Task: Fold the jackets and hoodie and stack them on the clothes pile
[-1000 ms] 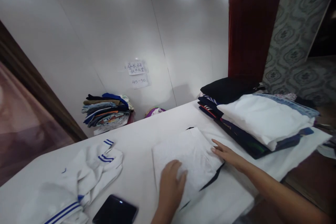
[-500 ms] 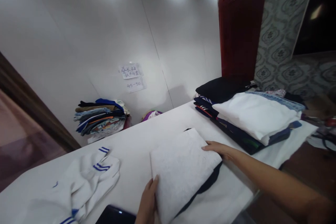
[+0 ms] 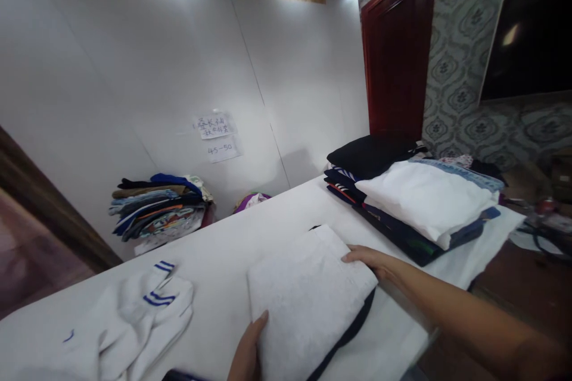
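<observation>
A folded white garment (image 3: 308,292) with a dark layer showing along its lower right edge lies in front of me on the white table (image 3: 286,214). My left hand (image 3: 250,345) grips its lower left side, thumb on top and fingers underneath. On the upper right side my right hand (image 3: 364,259) pinches the edge the same way, fingers hidden below the cloth. To the left, a white garment with blue stripes (image 3: 147,315) lies crumpled on the table. Part of a dark phone-like object (image 3: 181,375) shows at the bottom edge.
Folded clothes, a white one (image 3: 429,196) and a black one (image 3: 375,153) on top, are stacked at the table's right. Beyond the far edge stands another clothes pile (image 3: 161,205). Handwritten paper signs (image 3: 217,128) hang on the white wall.
The view has tilted up and turned slightly left or right, shifting the scene. Both hands keep hold of the folded garment, whose dark lower edge shows a little less.
</observation>
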A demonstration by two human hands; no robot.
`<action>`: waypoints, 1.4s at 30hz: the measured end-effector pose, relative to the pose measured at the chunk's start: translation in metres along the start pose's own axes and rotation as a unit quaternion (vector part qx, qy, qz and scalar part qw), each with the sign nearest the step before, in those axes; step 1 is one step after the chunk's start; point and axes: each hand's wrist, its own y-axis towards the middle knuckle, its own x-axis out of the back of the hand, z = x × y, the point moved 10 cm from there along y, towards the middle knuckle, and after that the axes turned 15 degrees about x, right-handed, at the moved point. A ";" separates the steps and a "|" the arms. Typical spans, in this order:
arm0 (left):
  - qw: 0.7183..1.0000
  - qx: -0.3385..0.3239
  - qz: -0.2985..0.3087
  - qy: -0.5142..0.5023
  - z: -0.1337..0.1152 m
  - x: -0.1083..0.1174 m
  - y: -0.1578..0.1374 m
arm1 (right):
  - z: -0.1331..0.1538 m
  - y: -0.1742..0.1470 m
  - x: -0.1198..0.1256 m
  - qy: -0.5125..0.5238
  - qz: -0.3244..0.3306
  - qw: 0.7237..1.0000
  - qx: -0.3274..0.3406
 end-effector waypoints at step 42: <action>0.848 -0.215 -0.194 0.443 -0.138 -0.010 0.075 | 0.013 0.127 0.005 -0.721 0.030 0.683 0.117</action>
